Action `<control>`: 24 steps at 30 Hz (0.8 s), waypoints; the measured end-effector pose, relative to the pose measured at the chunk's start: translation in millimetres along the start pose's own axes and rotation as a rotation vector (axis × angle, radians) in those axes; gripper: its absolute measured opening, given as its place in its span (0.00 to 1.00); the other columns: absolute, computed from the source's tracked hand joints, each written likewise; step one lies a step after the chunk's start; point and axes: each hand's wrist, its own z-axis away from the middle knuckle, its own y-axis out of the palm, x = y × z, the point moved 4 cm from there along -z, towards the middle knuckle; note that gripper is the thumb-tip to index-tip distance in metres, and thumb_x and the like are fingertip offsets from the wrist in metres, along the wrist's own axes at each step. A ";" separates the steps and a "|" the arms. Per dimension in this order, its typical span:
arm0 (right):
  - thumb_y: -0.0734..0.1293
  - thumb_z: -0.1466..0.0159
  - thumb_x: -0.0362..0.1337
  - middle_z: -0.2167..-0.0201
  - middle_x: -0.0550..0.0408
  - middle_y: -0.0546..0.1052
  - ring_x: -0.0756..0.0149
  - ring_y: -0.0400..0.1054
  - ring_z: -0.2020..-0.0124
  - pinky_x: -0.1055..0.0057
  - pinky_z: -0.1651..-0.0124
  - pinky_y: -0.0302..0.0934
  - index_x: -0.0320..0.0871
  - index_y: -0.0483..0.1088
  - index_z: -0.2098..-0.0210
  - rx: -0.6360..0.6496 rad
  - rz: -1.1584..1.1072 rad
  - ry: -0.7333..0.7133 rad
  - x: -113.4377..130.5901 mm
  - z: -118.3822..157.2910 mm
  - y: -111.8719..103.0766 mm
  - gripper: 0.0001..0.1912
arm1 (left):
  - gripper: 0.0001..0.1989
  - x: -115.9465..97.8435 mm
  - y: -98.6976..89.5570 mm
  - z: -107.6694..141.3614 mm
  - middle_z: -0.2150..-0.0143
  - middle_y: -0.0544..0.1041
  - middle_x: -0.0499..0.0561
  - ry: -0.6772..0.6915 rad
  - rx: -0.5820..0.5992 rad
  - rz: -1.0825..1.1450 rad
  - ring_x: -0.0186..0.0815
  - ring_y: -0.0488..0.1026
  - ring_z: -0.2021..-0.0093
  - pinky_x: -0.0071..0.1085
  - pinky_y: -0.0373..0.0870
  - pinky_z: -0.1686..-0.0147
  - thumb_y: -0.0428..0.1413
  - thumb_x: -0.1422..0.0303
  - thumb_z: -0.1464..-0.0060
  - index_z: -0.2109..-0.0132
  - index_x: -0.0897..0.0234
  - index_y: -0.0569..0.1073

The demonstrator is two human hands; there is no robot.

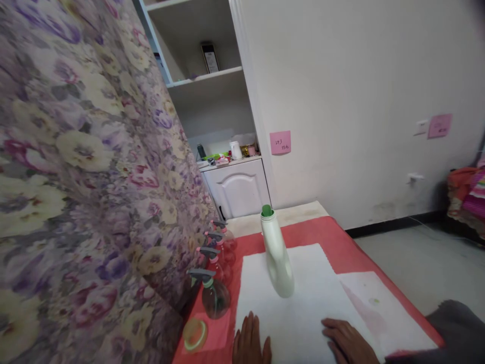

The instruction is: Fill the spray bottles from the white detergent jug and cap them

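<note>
My left hand (250,341) lies flat on the white sheet (303,316) near its left edge, thumb spread, holding nothing. Toward the sheet's right side rests my right hand (346,341), palm down with its fingers apart and nothing in it. Between and beyond both hands a pale green bottle (278,258) with a handle stands upright, touched by neither. Its cap is off, and a green spout piece (267,210) shows at the mouth. A spray bottle with dark liquid (215,299) stands left of the sheet.
Several clear spray bottles with grey triggers (223,265) line the left edge of the red cloth (303,232). A roll of tape (195,335) lies at the front left. Another white paper (382,308) is at the right. A floral curtain (91,177) hangs close on the left.
</note>
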 end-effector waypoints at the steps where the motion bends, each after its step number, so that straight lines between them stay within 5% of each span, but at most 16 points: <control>1: 0.64 0.37 0.32 0.57 0.49 0.80 0.59 0.77 0.56 0.66 0.55 0.74 0.48 0.72 0.57 0.005 0.006 0.006 -0.1 1.4 0.5 0.10 | 0.22 -1.0 -2.9 -1.1 0.45 0.77 0.56 0.018 -0.003 -0.003 0.42 0.74 0.46 0.41 0.68 0.50 0.50 0.68 0.43 0.42 0.62 0.70; 11: 0.64 0.36 0.33 0.56 0.49 0.79 0.60 0.75 0.54 0.66 0.53 0.73 0.48 0.71 0.56 0.066 -0.077 0.132 -0.8 -8.7 -5.3 0.10 | 0.18 -0.5 -11.6 -12.0 0.48 0.79 0.60 0.097 -0.031 0.002 0.44 0.74 0.48 0.41 0.68 0.52 0.49 0.63 0.41 0.48 0.68 0.73; 19: 0.63 0.39 0.28 0.49 0.45 0.76 0.56 0.72 0.48 0.57 0.48 0.71 0.45 0.69 0.51 0.040 -0.025 0.101 18.7 -41.5 13.9 0.17 | 0.25 -61.7 -10.5 -49.0 0.41 0.73 0.59 0.152 0.055 0.109 0.47 0.68 0.41 0.45 0.66 0.47 0.52 0.59 0.43 0.42 0.66 0.69; 24: 0.63 0.41 0.26 0.47 0.43 0.75 0.51 0.70 0.45 0.50 0.46 0.69 0.43 0.68 0.49 0.038 0.092 0.034 14.4 -36.5 33.7 0.20 | 0.29 -68.4 -2.6 -45.0 0.40 0.72 0.62 0.164 0.053 0.110 0.47 0.68 0.42 0.45 0.65 0.47 0.52 0.56 0.44 0.40 0.68 0.66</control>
